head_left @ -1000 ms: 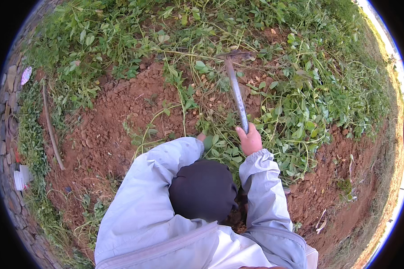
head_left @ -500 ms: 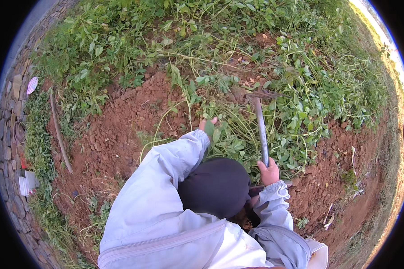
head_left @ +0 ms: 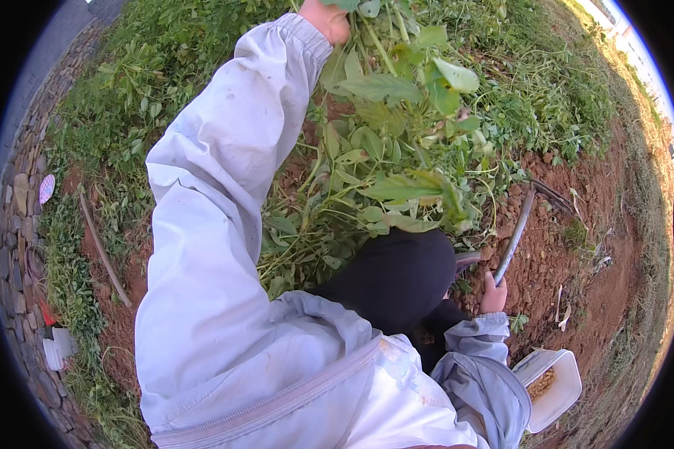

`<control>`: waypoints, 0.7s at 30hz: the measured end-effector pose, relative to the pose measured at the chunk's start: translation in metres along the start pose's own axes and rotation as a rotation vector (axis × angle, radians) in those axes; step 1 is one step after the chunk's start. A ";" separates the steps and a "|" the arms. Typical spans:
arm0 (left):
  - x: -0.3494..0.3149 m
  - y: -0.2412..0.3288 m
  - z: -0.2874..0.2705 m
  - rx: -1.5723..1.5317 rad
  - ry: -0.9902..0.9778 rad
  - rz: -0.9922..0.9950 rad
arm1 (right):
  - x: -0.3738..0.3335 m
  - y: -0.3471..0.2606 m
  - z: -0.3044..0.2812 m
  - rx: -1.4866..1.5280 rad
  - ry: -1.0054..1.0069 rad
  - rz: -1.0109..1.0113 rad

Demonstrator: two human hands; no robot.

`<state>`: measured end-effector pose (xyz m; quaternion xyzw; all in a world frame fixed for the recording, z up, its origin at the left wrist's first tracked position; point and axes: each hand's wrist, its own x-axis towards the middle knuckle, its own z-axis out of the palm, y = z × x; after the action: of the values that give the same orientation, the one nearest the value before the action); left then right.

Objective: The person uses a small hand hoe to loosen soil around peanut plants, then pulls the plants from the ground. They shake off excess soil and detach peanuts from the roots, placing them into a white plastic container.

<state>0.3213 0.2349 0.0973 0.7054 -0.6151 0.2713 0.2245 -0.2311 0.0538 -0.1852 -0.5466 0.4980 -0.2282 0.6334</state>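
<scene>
High in front of me, at the top edge of the view, my left hand [head_left: 326, 21] grips a bunch of leafy green plants [head_left: 397, 112]. Leaves partly cover its fingers. The bunch hangs down close in front of my dark-trousered knee [head_left: 389, 277]. To the right, my right hand [head_left: 493, 294] is closed around the grey handle [head_left: 514, 239] of a small hoe. The hoe's dark, narrow head [head_left: 556, 197] lies over the bare soil.
A white bucket [head_left: 565, 400] with tan pods inside stands at my lower right. Reddish soil [head_left: 577, 284] runs along the right. At left are a long stick [head_left: 103, 251], a white container [head_left: 56, 350] and a stone-paved edge [head_left: 19, 262]. Dense plants grow ahead.
My left hand has risen up and forward with the leafy plants lifted toward me. The right hand has swung the hoe rightward, out of the foliage and over bare soil.
</scene>
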 end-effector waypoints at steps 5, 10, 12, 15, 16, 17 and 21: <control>0.013 0.039 0.054 -0.102 -0.078 -0.183 | -0.005 0.026 -0.018 -0.031 0.066 -0.025; -0.036 0.095 0.059 0.278 -0.746 -0.730 | -0.022 0.041 -0.023 -0.039 0.019 0.128; -0.045 0.142 0.028 -0.073 -0.228 -0.372 | -0.025 0.063 -0.040 -0.043 0.018 0.192; -0.051 0.233 -0.035 -0.619 -0.044 0.045 | -0.020 0.073 -0.045 -0.081 0.069 0.255; -0.053 0.249 -0.048 -0.666 -0.009 0.221 | -0.017 0.072 -0.043 -0.097 0.081 0.272; -0.054 0.262 -0.055 -0.692 0.006 0.330 | -0.014 0.072 -0.040 -0.102 0.067 0.290; -0.051 0.292 -0.073 -0.689 0.054 0.434 | -0.003 0.061 -0.022 -0.106 0.041 0.331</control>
<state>0.0194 0.2789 0.1132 0.4352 -0.7986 0.1088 0.4013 -0.2676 0.0643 -0.2385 -0.4851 0.6054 -0.1053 0.6221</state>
